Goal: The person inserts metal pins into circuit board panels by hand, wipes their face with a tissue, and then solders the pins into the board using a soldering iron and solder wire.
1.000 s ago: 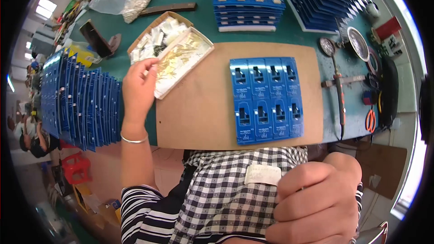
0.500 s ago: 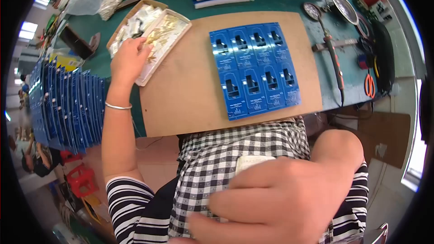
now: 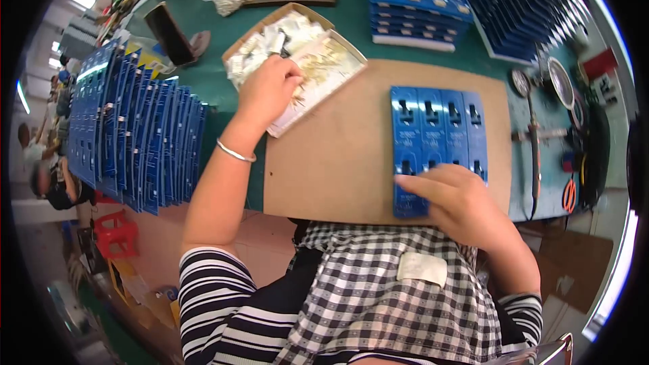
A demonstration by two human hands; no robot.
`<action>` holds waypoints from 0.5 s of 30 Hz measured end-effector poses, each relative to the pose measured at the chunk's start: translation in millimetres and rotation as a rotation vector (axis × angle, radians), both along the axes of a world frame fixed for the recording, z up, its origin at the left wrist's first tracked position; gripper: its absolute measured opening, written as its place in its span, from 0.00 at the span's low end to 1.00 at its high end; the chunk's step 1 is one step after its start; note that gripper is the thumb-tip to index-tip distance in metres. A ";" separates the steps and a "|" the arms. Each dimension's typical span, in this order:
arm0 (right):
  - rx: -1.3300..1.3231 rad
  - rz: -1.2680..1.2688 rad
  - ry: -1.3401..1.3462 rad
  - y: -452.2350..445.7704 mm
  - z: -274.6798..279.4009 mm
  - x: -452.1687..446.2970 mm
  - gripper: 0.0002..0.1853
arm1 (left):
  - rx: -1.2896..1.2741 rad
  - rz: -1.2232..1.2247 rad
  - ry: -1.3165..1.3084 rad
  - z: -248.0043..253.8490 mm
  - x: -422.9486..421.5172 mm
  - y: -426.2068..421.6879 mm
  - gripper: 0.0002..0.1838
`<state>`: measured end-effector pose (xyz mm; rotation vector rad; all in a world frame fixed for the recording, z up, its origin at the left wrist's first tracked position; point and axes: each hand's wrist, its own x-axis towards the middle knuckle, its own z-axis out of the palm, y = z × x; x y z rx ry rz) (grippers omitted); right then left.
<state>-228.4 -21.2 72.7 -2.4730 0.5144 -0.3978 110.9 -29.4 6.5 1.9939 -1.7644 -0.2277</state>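
Blue circuit panel [image 3: 443, 122] is laid flat on the brown mat [image 3: 324, 176], toward its right side. Two rows of dark cutouts are seen; the lower row is partly covered by the right hand [image 3: 463, 203]. That hand is blurred, index finger stretched out to the left over the panel, other fingers bent; contact or a held part can't be told.

Left hand [image 3: 267, 91] is held over the white tray [image 3: 287, 122] and cardboard box [image 3: 236, 44], fingers curled in near the gold pins [image 3: 324, 61]. Whether a pin is gripped can't be told. White parts [image 3: 250, 54] are heaped in the box; the tray is overlapped with the box and placed at the mat's upper left.

Soldering iron [image 3: 535, 155] is laid right of the mat, across a metal bar [image 3: 554, 133], orange scissors [image 3: 569, 195] near it. Board stack [image 3: 419, 7] is set on white foam [image 3: 412, 43] behind the panel, another stack [image 3: 524, 10] to its right. Board row [image 3: 135, 135] is stood on edge at far left.
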 end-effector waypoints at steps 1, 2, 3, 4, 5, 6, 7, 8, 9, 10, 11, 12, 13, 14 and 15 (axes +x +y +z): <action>0.083 -0.059 -0.012 -4.7 -2.5 -9.1 0.26 | -0.032 0.008 0.010 2.8 3.2 1.9 0.05; 0.170 -0.123 -0.020 -8.1 -5.8 -18.2 0.25 | -0.061 0.010 0.022 4.3 5.1 3.6 0.05; 0.257 -0.190 -0.024 -10.0 -8.1 -22.0 0.25 | -0.089 0.009 0.039 4.4 5.3 5.6 0.05; 0.289 -0.234 -0.041 -11.3 -9.5 -21.7 0.24 | -0.121 0.013 0.024 5.6 3.8 8.1 0.05; 0.320 -0.279 -0.056 -13.2 -10.5 -20.9 0.23 | -0.154 0.016 0.011 9.5 1.4 11.1 0.05; 0.348 -0.328 -0.073 -15.0 -12.1 -20.4 0.22 | -0.188 0.016 -0.002 14.9 -2.5 13.9 0.05; 0.378 -0.348 -0.119 -15.1 -18.9 -18.8 0.20 | -0.199 0.013 0.006 23.0 -9.2 18.6 0.04; 0.379 -0.336 -0.137 -16.1 -22.3 -15.5 0.19 | -0.133 0.042 0.112 34.9 -19.4 25.6 0.03; 0.381 -0.327 -0.153 -15.9 -24.4 -10.8 0.19 | -0.062 0.067 0.218 43.3 -30.8 33.9 0.03; 0.388 -0.324 -0.168 -14.3 -27.0 -6.2 0.19 | -0.010 -0.026 0.480 43.8 -42.9 43.2 0.02; 0.440 -0.335 -0.197 -12.9 -29.7 -1.7 0.18 | 0.057 -0.122 0.746 41.2 -56.9 53.3 0.02; 0.472 -0.321 -0.214 -14.3 -31.5 2.5 0.17 | 0.188 -0.159 1.071 29.6 -72.5 60.2 0.03; 0.541 -0.353 -0.231 -14.1 -31.5 8.1 0.15 | 0.305 -0.165 1.256 25.7 -87.6 61.2 0.04; 0.609 -0.383 -0.249 -13.8 -32.2 13.4 0.14 | 0.425 -0.167 1.439 22.1 -99.8 61.0 0.05; 0.608 -0.388 -0.260 -14.4 -36.0 16.0 0.12 | 0.462 -0.175 1.473 17.3 -108.0 59.7 0.05</action>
